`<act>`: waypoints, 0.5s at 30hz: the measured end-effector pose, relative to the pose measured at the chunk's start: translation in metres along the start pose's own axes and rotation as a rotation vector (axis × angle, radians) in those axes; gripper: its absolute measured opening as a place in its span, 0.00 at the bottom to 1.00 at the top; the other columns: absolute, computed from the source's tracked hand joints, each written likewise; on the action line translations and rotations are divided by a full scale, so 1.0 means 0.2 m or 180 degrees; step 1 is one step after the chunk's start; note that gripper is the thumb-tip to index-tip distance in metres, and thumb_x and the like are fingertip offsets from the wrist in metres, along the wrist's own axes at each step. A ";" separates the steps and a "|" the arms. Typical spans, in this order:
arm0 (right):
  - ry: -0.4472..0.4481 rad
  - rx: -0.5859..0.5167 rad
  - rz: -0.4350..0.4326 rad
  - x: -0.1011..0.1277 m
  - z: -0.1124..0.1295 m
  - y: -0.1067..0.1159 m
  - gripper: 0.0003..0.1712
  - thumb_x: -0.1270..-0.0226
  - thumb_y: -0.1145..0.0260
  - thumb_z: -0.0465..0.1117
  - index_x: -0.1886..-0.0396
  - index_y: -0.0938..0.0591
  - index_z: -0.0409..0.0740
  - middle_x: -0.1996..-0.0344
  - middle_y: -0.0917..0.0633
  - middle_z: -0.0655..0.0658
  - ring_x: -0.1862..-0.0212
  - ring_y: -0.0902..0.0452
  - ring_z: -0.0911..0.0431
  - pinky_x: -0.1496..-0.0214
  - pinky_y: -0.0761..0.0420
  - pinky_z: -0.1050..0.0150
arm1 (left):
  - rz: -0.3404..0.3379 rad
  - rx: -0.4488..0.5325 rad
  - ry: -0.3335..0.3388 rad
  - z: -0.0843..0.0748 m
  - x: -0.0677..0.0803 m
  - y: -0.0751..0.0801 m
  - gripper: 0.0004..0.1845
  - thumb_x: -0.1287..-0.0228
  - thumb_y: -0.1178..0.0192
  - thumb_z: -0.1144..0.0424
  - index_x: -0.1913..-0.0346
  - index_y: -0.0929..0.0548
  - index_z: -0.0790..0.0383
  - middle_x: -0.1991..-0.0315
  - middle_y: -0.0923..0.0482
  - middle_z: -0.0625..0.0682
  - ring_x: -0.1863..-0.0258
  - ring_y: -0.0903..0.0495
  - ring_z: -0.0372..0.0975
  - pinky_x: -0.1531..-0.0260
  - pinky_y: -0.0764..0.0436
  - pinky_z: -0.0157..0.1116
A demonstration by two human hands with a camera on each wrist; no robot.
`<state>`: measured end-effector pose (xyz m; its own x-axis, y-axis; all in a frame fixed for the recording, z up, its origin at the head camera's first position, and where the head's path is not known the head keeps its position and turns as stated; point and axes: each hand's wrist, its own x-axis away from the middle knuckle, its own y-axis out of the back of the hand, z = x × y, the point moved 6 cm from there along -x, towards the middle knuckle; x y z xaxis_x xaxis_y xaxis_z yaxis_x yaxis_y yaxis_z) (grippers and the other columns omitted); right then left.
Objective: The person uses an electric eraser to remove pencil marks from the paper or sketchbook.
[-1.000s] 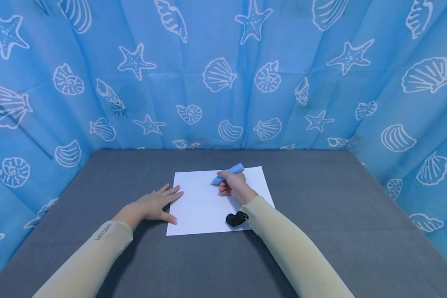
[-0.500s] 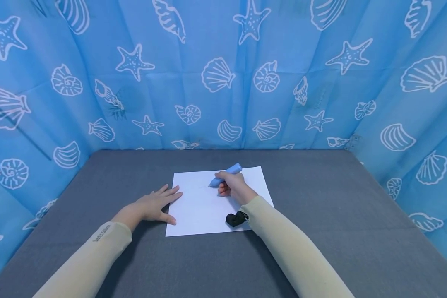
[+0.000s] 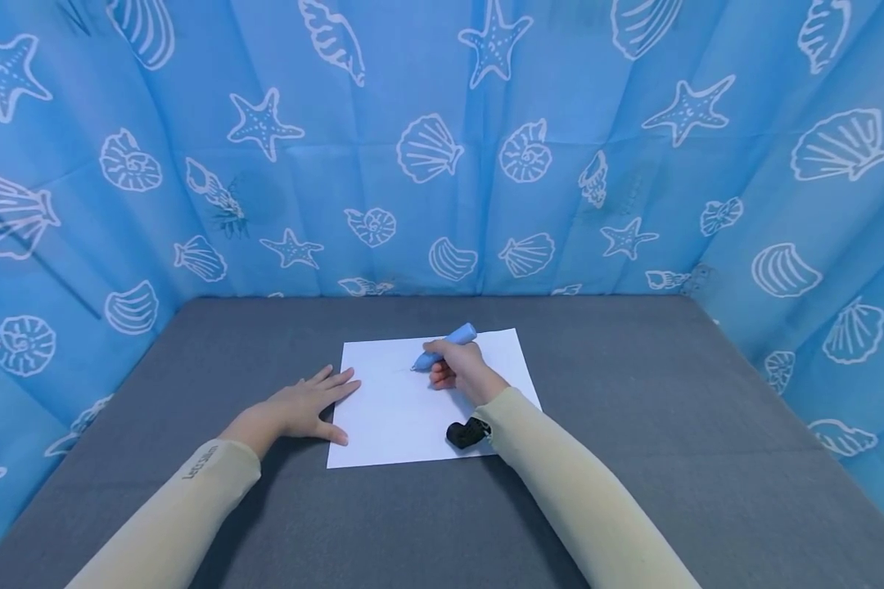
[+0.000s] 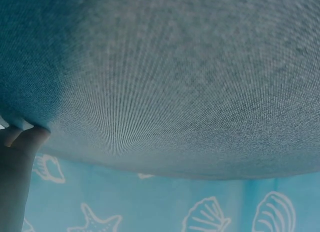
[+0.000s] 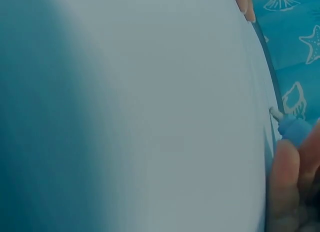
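A thick blue pen [image 3: 460, 334] is held by my right hand [image 3: 466, 370], pinched between thumb and fingers. Its tip points left and down at a white sheet of paper [image 3: 405, 425], beside a very faint thin line. In the right wrist view, the pen's narrow tip and blue body [image 5: 296, 129] show at the right edge, with curled fingers [image 5: 284, 169] close by. My left hand [image 3: 302, 407] lies spread at the sheet's left edge, fingertips and thumb resting on the paper. The left wrist view catches only part of that hand [image 4: 22, 152].
Under the sheet is a table covered in grey cloth [image 3: 633, 425]. A blue curtain [image 3: 383, 172] printed with shells and starfish surrounds its back and sides. A black wrist-worn piece [image 3: 466, 433] sits at the right cuff, over the paper.
The pen tip has shifted slightly toward me on the sheet. My head view has drifted a little. The left hand has stayed in place at the paper's edge.
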<state>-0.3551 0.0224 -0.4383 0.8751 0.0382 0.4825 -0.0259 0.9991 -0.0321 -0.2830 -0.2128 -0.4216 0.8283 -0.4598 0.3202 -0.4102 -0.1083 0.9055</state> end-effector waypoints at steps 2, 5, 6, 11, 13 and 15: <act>0.0004 -0.0008 0.0010 0.00 0.00 0.00 0.14 0.35 0.32 0.44 0.70 0.22 0.37 0.86 0.24 0.47 0.85 0.27 0.60 0.80 0.20 0.67 | -0.0007 -0.0007 0.0003 0.00 0.00 0.00 0.54 0.48 0.37 0.32 0.23 0.45 0.56 0.23 0.54 0.56 0.25 0.59 0.59 0.36 0.50 0.66; -0.0013 -0.0025 0.0008 0.00 0.00 0.00 0.13 0.35 0.32 0.43 0.70 0.22 0.37 0.86 0.24 0.47 0.85 0.27 0.61 0.80 0.21 0.67 | -0.0011 -0.0016 0.0005 -0.01 0.01 0.01 0.54 0.47 0.37 0.32 0.24 0.45 0.56 0.23 0.54 0.56 0.25 0.58 0.59 0.36 0.50 0.66; -0.0010 -0.0042 0.0002 0.00 0.00 0.00 0.13 0.35 0.32 0.43 0.70 0.22 0.37 0.86 0.24 0.47 0.85 0.27 0.60 0.80 0.21 0.67 | -0.0010 -0.0017 0.0004 -0.01 0.01 0.01 0.54 0.47 0.37 0.32 0.24 0.45 0.56 0.23 0.54 0.57 0.25 0.58 0.59 0.36 0.50 0.66; -0.0028 -0.0038 0.0016 0.00 0.00 -0.01 0.14 0.35 0.32 0.44 0.69 0.21 0.36 0.85 0.24 0.47 0.85 0.27 0.60 0.80 0.20 0.67 | -0.0017 -0.0002 -0.0012 -0.01 0.01 0.01 0.54 0.47 0.37 0.33 0.24 0.45 0.57 0.23 0.54 0.57 0.25 0.58 0.59 0.36 0.50 0.66; -0.0035 -0.0079 0.0020 0.01 0.01 0.00 0.15 0.35 0.33 0.45 0.69 0.22 0.36 0.85 0.23 0.47 0.84 0.26 0.60 0.79 0.19 0.66 | -0.0017 0.0002 -0.0019 -0.01 0.01 0.01 0.54 0.47 0.36 0.33 0.24 0.45 0.57 0.23 0.54 0.57 0.25 0.59 0.59 0.36 0.50 0.66; -0.0057 -0.0151 0.0024 0.01 0.01 0.01 0.17 0.34 0.32 0.47 0.69 0.22 0.36 0.84 0.23 0.47 0.83 0.25 0.60 0.77 0.19 0.65 | -0.0019 0.0012 -0.0031 -0.01 0.01 0.01 0.54 0.47 0.36 0.33 0.24 0.44 0.57 0.23 0.54 0.57 0.25 0.59 0.59 0.36 0.50 0.66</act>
<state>-0.3536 0.0245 -0.4354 0.8662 0.0463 0.4976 -0.0091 0.9970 -0.0771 -0.2809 -0.2123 -0.4182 0.8269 -0.4678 0.3121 -0.4068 -0.1145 0.9063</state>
